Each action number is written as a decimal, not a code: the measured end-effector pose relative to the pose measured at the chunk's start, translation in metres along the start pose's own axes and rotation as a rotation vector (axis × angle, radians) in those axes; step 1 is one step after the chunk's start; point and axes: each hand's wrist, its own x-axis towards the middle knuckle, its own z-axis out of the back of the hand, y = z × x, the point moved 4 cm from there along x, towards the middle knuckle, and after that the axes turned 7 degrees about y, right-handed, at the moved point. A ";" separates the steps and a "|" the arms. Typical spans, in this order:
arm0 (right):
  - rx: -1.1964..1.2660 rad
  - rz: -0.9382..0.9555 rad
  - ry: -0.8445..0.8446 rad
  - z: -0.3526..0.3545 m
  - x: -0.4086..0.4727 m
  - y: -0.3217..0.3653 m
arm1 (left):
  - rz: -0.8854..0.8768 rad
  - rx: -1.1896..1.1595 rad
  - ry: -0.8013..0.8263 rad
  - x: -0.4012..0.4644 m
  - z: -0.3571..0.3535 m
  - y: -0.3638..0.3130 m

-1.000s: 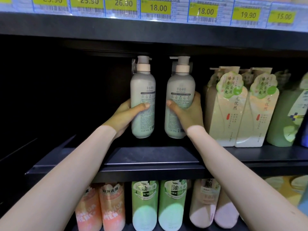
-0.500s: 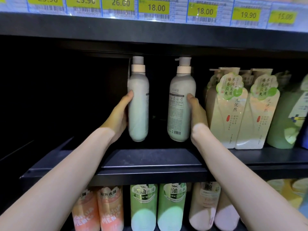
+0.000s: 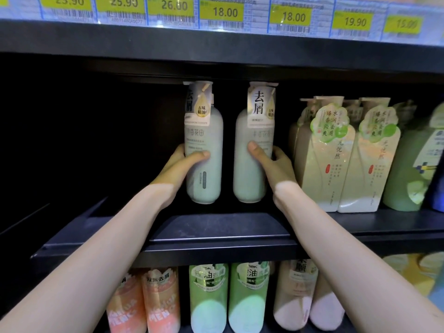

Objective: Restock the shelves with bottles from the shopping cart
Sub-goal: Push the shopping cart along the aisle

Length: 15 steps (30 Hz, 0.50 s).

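On the middle shelf, my left hand grips the left bottle at 11 o'clock; my right hand grips the right bottle at 12 o'clock (both upright, labels forward).

A shop: yellow price tags with barcodes line the upper shelf edge, and shampoo bottles stand in rows on dark shelves.

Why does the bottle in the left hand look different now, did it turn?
Yes. The left bottle has turned about its own axis: its front label now faces out, though it stays just as close to the cream bottles.
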 end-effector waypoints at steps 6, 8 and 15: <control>-0.084 0.063 -0.115 0.001 -0.005 0.008 | 0.018 0.201 0.096 0.002 -0.006 0.008; -0.092 0.081 -0.157 0.003 -0.006 0.008 | 0.004 0.290 0.087 0.002 -0.010 0.010; -0.254 0.074 -0.153 -0.003 -0.006 0.005 | -0.105 0.511 -0.100 -0.001 -0.018 0.011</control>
